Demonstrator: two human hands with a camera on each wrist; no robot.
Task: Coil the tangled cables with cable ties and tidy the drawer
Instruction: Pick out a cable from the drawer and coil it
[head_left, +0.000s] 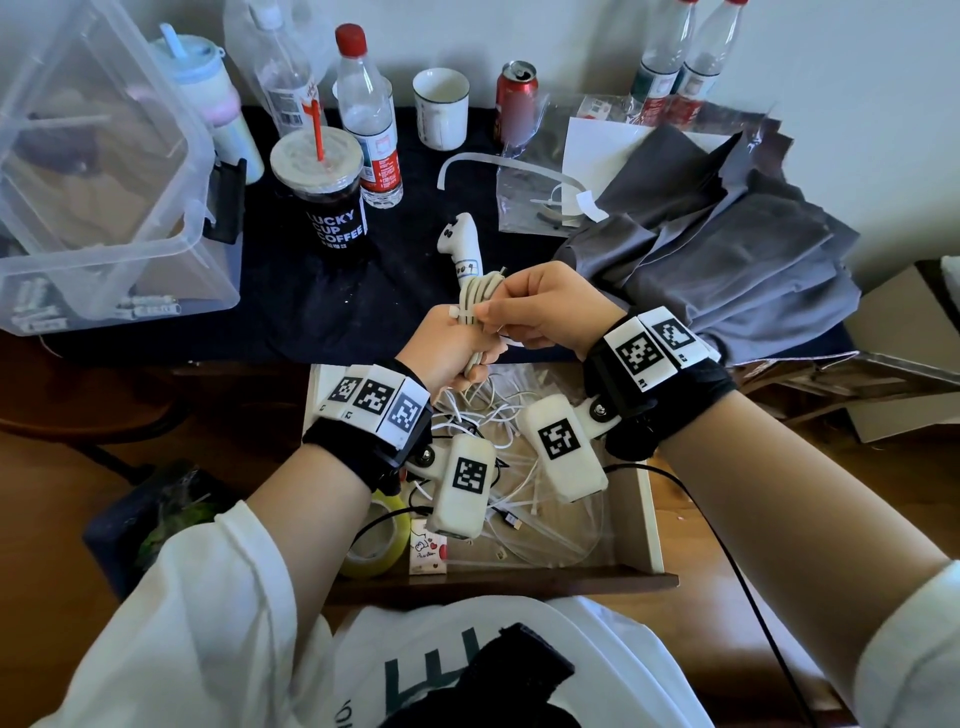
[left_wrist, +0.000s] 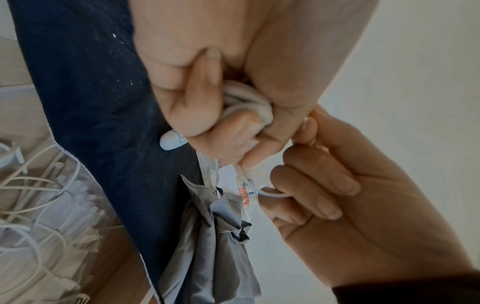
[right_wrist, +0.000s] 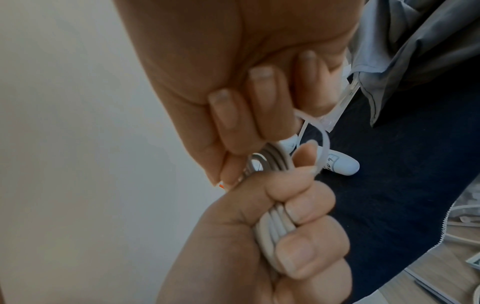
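The left hand (head_left: 451, 347) clenches the light, springy coiled cable (head_left: 478, 306) mid-bundle, likely the best hold, while the right hand (head_left: 540, 306) pinches the thin, slippery cable tie (right_wrist: 322, 144).

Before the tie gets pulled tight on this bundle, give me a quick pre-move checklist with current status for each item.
1. Coiled white cable gripped firmly by the left hand: ok.
2. Cable tie looped around the bundle: ok, a white loop arcs over the strands in the right wrist view.
3. Tie tail held by the right hand: ok, the fingers pinch it.
4. Tail threaded through the tie's head: cannot tell, hidden by fingers.
5. No left finger caught inside the loop: not ok, a fingertip sits within it.
6. Loose cables left in the open drawer: not ok, still tangled.
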